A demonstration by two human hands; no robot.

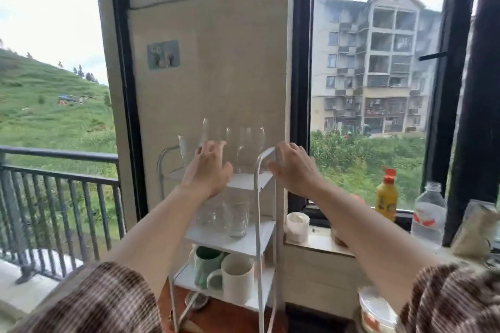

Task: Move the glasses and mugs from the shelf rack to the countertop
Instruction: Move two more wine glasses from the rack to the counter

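Note:
A white three-tier shelf rack (263, 189) stands against the wall between two windows. Several clear stemmed glasses (250, 143) stand on its top tier. Clear tumblers (236, 217) sit on the middle tier. A green mug (207, 261) and a white mug (238, 278) sit on the bottom tier. My left hand (208, 169) reaches over the top tier in front of the glasses, fingers spread, holding nothing. My right hand (293, 166) hovers by the rack's right rail, fingers apart and empty. The countertop (319, 240) lies to the right below the window.
On the countertop and sill stand a white cup (297, 227), an orange juice bottle (387, 197), a clear plastic bottle (428, 216) and a jar (473, 230). A lidded container (376, 311) sits at the lower right. A balcony railing (59, 192) runs on the left.

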